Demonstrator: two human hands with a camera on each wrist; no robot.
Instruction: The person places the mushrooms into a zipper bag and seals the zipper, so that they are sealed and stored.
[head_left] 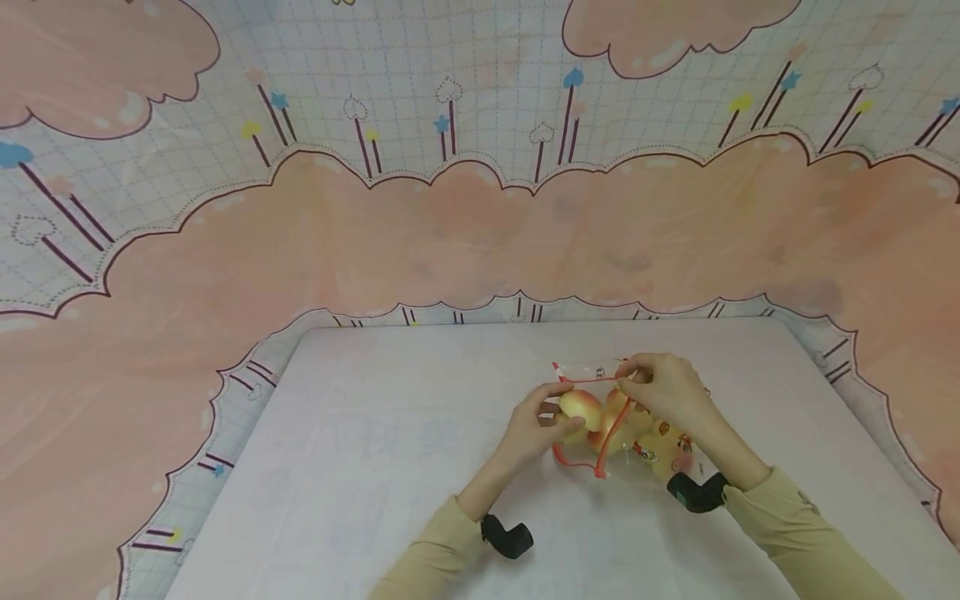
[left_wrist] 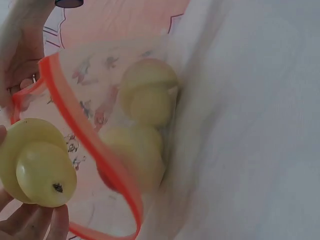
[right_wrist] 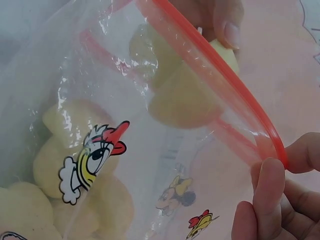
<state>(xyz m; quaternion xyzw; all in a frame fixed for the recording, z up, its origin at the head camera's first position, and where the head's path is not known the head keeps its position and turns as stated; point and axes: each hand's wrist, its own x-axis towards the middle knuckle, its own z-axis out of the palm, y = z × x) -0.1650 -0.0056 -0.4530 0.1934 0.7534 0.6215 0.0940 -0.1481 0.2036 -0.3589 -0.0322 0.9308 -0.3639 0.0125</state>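
My left hand (head_left: 531, 427) grips pale yellow fruits (left_wrist: 46, 172) that look like two pressed together, one with a dark calyx like an apple's or pear's. In the head view they show an orange-red blush. They are at the mouth of a clear plastic zip bag (right_wrist: 150, 200) with a red-orange zip edge and cartoon prints. My right hand (head_left: 669, 390) pinches the rim of that bag between thumb and fingers, and the mouth gapes toward the left hand. Several more yellow fruits (right_wrist: 82, 165) lie inside the bag, partly blurred by the film.
A white tabletop (head_left: 375, 433) spreads under the bag. Behind it hangs a cloth (head_left: 480, 242) printed with peach clouds and small stars. Black bands with camera mounts (head_left: 507, 537) sit at both wrists, beside the khaki sleeves (head_left: 431, 550).
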